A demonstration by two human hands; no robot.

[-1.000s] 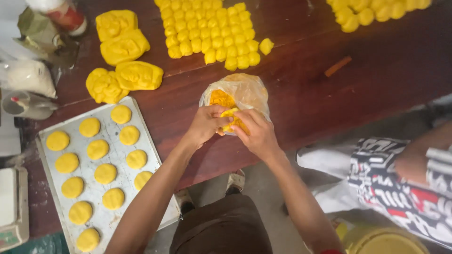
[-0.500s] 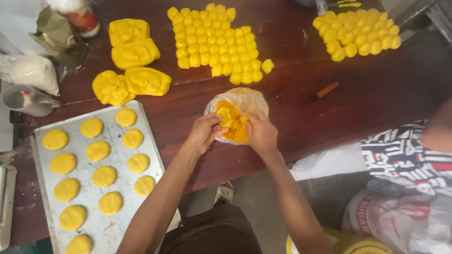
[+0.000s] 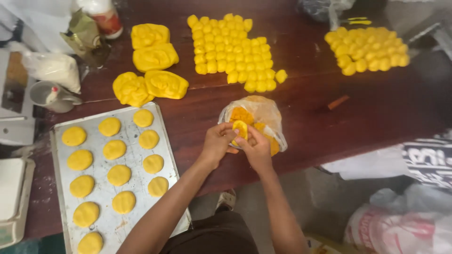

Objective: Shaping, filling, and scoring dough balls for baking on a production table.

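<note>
A: Status?

B: Both hands pinch one yellow dough piece (image 3: 239, 129) over the plastic bag (image 3: 263, 117) of orange filling. Left hand (image 3: 217, 143) and right hand (image 3: 254, 148) are closed on it together, fingertips cupping its edge.

A: Where exactly?

B: Near table (image 3: 376, 117) edge, just right of the tray (image 3: 101, 226).

A: Done so far?

B: Twelve flat rounds (image 3: 117, 175) on the tray, in rough columns; room left at the lower right.

A: Left?

B: Plenty, I judge. Two blocks of small dough balls, centre (image 3: 230, 49) and far right (image 3: 367, 49), look unshaped. Four big slabs (image 3: 150, 70) uncut. Bag looks part full.
</note>
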